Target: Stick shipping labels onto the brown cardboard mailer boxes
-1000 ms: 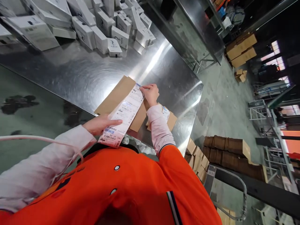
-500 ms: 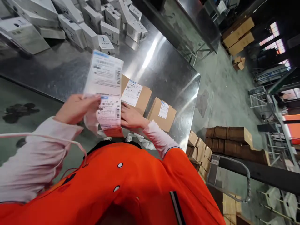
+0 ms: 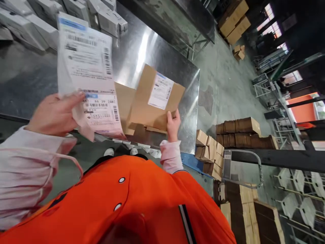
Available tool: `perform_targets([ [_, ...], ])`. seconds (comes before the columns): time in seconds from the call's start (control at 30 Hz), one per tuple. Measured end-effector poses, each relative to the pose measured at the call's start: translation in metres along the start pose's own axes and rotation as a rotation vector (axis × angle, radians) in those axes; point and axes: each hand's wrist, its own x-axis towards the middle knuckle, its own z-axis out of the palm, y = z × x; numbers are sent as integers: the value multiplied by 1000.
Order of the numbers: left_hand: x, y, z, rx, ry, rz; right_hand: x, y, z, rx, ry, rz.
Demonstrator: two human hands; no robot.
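Apparently for a steady grip, your left hand [image 3: 57,113] clamps the strip of shipping labels [image 3: 88,64] between thumb and fingers, print facing you. Well apart from it, your right hand [image 3: 173,125] grips the lower right edge of the cardboard mailer [image 3: 143,98], leaving its stuck-on label [image 3: 161,90] uncovered. That mailer looks tilted, overlapping more brown cardboard [image 3: 123,95] on the shiny metal table [image 3: 132,44]. White boxes [image 3: 109,22] crowd the far side; beyond the table, brown cartons [image 3: 238,127] stand on the worn floor [image 3: 223,88].

Grey stained floor [image 3: 215,84], 1 metal table [image 3: 162,44], bright windows [image 3: 271,22], dark far background, stacked cartons [image 3: 237,130].
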Motion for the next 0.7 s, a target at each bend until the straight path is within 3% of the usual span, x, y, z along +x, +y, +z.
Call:
perform_targets([
  [0.07, -15, -5, -3, -35, 61, 10, 14, 4, -29, -197, 43, 145],
  [0.13, -28, -17, -5, 50, 138, 34, 15, -2, -27, -278, -6, 192],
  [0.2, -38, -33, -3, 185, 134, 52, -1, -17, 4, -88, -270, 86],
  [0.27, -45, -44, 2, 225, 14, 5, -31, -34, 50, 269, -614, -51],
  [0.33, -48, -48, 8, 170, -72, -39, -65, -44, 91, 479, -696, -63],
  [0.4, -48, -48, 12, 58, -31, -27, -90, -49, 113, 519, -679, -21],
  [0.47, -44, -48, 13, -58, 99, 12, -97, -52, 116, 484, -695, -8],
  [0.53, -42, -49, 14, -133, 152, 11, -86, -60, 107, 468, -695, -43],
  [0.7, -44, -50, 23, -248, 60, -20, -43, -89, 84, 385, -689, -235],
])
